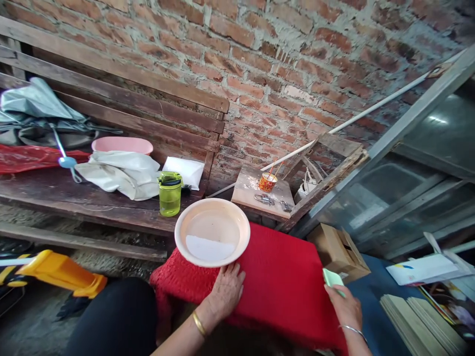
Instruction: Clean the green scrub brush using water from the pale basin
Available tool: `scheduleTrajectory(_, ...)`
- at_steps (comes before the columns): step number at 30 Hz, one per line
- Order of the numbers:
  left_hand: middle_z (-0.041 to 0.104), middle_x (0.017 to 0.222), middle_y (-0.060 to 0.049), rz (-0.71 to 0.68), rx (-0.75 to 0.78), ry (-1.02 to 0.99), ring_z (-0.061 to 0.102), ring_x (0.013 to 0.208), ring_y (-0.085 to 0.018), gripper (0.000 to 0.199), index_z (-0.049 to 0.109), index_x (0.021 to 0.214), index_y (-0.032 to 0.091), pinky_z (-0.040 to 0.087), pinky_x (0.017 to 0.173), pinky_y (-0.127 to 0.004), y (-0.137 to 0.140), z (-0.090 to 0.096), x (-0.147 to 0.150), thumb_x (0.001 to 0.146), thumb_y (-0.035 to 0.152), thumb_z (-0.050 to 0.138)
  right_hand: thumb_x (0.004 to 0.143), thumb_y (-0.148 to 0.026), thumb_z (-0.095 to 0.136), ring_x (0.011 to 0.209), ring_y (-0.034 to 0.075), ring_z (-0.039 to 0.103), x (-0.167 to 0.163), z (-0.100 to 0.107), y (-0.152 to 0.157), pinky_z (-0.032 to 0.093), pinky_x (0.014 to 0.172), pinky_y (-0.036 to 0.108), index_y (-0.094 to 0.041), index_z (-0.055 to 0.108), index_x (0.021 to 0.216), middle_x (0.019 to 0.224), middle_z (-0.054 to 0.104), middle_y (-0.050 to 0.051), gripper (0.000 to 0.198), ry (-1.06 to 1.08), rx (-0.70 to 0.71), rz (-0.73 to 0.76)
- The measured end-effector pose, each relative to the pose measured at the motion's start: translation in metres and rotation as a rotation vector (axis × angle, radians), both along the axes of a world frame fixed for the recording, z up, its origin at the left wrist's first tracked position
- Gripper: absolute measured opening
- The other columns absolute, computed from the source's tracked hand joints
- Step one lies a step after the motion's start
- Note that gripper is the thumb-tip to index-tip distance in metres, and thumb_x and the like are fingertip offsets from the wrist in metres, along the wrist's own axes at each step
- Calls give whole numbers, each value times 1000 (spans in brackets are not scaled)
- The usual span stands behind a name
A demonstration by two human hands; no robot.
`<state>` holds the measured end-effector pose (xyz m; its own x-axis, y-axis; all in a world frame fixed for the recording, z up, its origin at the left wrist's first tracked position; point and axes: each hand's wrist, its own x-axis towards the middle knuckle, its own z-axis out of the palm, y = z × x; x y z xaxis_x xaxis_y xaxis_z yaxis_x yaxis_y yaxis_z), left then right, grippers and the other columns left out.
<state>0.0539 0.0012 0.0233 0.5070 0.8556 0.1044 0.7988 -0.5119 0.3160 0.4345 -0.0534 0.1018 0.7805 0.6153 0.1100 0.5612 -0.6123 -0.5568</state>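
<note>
A pale basin [243, 217] stands on the red cloth-covered table [282, 267], with clear water and a white patch in it. My left hand [228, 289], a gold bangle at its wrist, is at the basin's near side. Its fingers are extended, a little apart, and touch just below the rim; the fingertips are partly hidden there. At the table's right edge, my right hand [345, 306] is closed around a small pale green block [333, 278]. Fingers cover part of the block, so I cannot tell its kind.
A green water bottle [170, 195] stands on the wooden bench [111, 210] beside a white cloth [122, 173] and pink basin [122, 144]. Behind the table, a small stand [243, 190] bears a patterned cup [267, 182] and padlocks [264, 199]. A cardboard box [334, 252] sits right.
</note>
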Motion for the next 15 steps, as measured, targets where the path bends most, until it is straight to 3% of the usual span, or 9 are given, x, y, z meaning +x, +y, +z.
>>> scheduleTrajectory(4, 58, 144, -14, 50, 75, 30, 52, 135, -32, 39, 65, 133, 27, 38, 115, -57, -7, -14, -12, 94, 29, 60, 64, -53, 65, 83, 31, 64, -83, -24, 12, 51, 79, 45, -24, 69, 77, 76, 61, 6, 33, 75, 94, 218)
scheduleTrajectory(9, 59, 143, -11, 47, 129, 75, 55, 132, -33, 43, 66, 131, 32, 41, 112, -55, -7, -25, -28, 89, 23, 63, 57, -28, 79, 89, 21, 63, -194, -52, 35, 51, 84, 30, -28, 73, 78, 93, 64, 1, 22, 110, 164, 496)
scheduleTrajectory(12, 60, 143, -11, 4, 122, 121, 56, 131, -34, 43, 67, 132, 31, 41, 111, -56, -1, -22, -32, 90, 22, 57, 56, -20, 81, 94, 20, 61, -201, -59, 39, 47, 88, 30, -29, 74, 84, 98, 62, 0, 30, 48, 87, 596)
scheduleTrajectory(15, 59, 144, -11, -37, 101, 181, 56, 131, -33, 43, 66, 133, 30, 41, 110, -55, 6, -20, -34, 93, 24, 52, 60, -21, 80, 95, 20, 59, -157, -56, 22, 46, 88, 32, -27, 74, 87, 98, 60, 1, 29, 4, 34, 464)
